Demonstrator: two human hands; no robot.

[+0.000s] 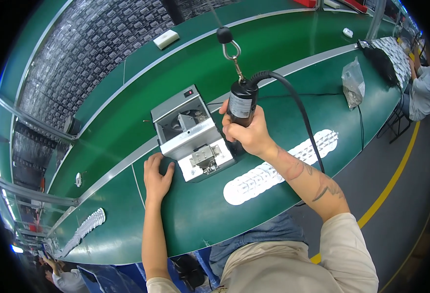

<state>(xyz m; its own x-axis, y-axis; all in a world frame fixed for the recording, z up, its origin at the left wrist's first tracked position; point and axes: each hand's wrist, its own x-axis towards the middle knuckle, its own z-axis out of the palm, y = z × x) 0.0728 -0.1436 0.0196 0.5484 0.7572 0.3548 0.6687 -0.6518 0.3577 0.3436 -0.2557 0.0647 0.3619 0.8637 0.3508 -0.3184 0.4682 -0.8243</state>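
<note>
Screwdriver, black, hanging from a cord over mid-worktop: we are gripping its rigid barrel, right hand fingers wrapped tight. It looks heavy but sling-supported. Left hand fingers are resting loosely curled beside the grey feeder box.

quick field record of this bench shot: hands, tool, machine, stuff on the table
right hand: right hand wrapped around hanging black power screwdriver
left hand: left hand flat on the green table, touching nothing else, beside the machine
machine: small grey box machine, lid open
parts: white tray strip right of machine
also: clear bag farther back; a seated person's sleeve at far right
</note>
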